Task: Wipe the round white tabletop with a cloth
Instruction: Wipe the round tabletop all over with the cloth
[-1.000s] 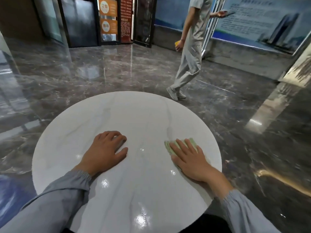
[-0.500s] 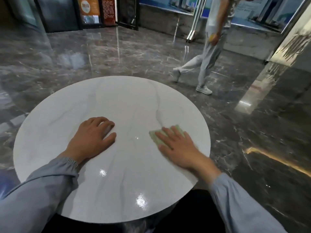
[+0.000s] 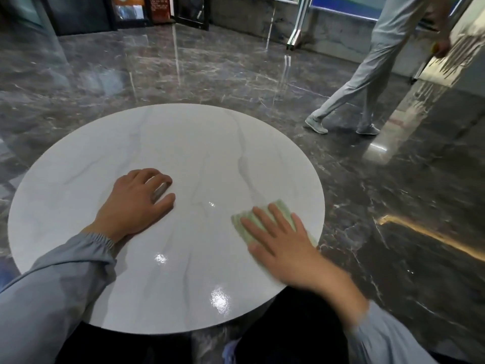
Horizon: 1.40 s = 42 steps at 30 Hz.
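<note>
View from above of a round white counter (image 3: 183,143) with faint grey veins, standing on a glossy dark marble floor (image 3: 210,74). The left grip (image 3: 136,203), in a grey-blue sleeve, rests palm down left of the counter's middle, fingers loosely bent, holding nothing. The right grip (image 3: 283,248) lies flat with fingers spread and straight, pressing a pale green cloth (image 3: 241,232) onto the counter near its right edge; its forearm is blurred. Beyond the counter, at upper right, another person (image 3: 372,74) in light grey trousers is mid-stride on the floor
</note>
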Tool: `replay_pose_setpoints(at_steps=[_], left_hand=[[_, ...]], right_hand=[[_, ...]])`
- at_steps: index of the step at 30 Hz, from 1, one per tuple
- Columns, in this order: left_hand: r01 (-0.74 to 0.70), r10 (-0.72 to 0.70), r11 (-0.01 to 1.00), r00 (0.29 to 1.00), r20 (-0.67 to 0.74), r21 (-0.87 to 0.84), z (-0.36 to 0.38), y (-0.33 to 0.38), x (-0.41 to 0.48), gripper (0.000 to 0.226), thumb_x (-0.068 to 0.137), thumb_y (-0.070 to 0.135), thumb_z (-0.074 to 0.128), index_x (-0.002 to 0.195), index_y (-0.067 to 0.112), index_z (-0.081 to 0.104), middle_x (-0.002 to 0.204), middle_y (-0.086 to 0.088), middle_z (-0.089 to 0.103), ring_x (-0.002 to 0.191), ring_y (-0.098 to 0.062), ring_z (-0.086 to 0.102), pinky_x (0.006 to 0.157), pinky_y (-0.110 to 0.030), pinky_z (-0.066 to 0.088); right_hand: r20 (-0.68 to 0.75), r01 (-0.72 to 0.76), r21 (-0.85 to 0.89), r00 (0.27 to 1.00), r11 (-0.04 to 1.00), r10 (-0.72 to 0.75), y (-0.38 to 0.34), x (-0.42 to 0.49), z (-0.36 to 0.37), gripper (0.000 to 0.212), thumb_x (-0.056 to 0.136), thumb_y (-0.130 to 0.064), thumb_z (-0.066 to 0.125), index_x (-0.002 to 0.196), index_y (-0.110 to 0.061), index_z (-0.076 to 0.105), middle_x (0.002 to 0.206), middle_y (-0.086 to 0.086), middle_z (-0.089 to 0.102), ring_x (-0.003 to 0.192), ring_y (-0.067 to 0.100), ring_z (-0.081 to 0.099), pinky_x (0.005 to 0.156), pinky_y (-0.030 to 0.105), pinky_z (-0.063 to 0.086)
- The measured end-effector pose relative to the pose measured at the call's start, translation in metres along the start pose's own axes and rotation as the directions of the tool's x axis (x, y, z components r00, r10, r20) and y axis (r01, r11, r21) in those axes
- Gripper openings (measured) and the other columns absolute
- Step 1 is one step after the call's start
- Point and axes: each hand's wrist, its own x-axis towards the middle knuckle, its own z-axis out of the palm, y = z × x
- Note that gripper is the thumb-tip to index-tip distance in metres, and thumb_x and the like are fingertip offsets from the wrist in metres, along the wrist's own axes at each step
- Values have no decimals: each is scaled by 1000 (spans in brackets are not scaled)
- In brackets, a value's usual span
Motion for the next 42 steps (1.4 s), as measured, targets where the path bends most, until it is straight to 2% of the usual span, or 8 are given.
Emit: replay_pose_setpoints(at_steps=[7,15,20,27,32,34,38,42], left_hand=[[1,-1,1000,1000,-3,-14,3,-3,-1,55,89,65,44,124,30,68,129,-1,64,121,-35,58,106,-51,45],[8,-8,1000,1000,-16,-23,1,-2,-2,57,88,66,43,124,29,69,129,-1,65,122,-35,58,106,-52,45],[7,-6,1000,1000,9,-10,1,-3,-1,59,89,68,42,126,30,67,133,-2,64,125,-36,57,108,-52,44],[-1,1,1000,1000,-15,-14,4,-4,0,58,89,67,43,125,30,68,131,-3,64,125,-37,57,108,-53,44],[16,-15,1000,1000,16,-26,3,-5,1,59,88,69,41,127,32,65,134,-2,62,128,-36,54,112,-53,40],[17,-16,999,1000,17,-29,4,-5,1,60,88,70,40,128,32,65,134,-2,62,128,-36,54,112,-53,40],[16,-15,1000,1000,20,-22,4,-5,0,59,88,69,41,127,31,66,133,-2,62,126,-36,55,110,-53,42],[18,-18,1000,1000,11,-23,4,-5,0,60,88,68,42,128,31,66,133,-1,62,126,-35,55,110,-52,42]], right_hand=[[9,95,56,995,994,-95,-22,-59,6,56,106,-63,21,155,-64,-6,166,-31,-20,149,0,-33,121,37,-22],[-22,-280,55,959,958,282,87,56,-29,55,107,-60,19,160,-54,4,172,-20,-7,158,12,-14,125,49,-7],[-12,-331,55,943,942,332,95,73,-32,58,107,-57,16,163,-49,2,172,-17,-9,158,15,-16,124,53,-10],[-53,-38,-22,998,999,36,-15,-28,10,62,98,-63,4,158,-57,-9,171,-18,-16,155,16,-27,125,52,-14],[-42,285,20,958,958,-284,-92,-75,46,61,103,-59,37,161,-52,18,174,-13,4,160,25,-7,123,60,-3],[-59,304,5,951,953,-304,-97,-74,45,59,104,-58,37,160,-51,22,173,-14,6,161,24,-3,122,59,3],[-6,314,86,949,945,-315,-83,-56,20,56,108,-62,28,159,-59,5,169,-27,-12,154,6,-26,123,43,-18],[-22,160,26,987,987,-159,-45,-1,-1,56,107,-61,22,159,-58,1,170,-27,-10,155,4,-23,126,42,-12]])
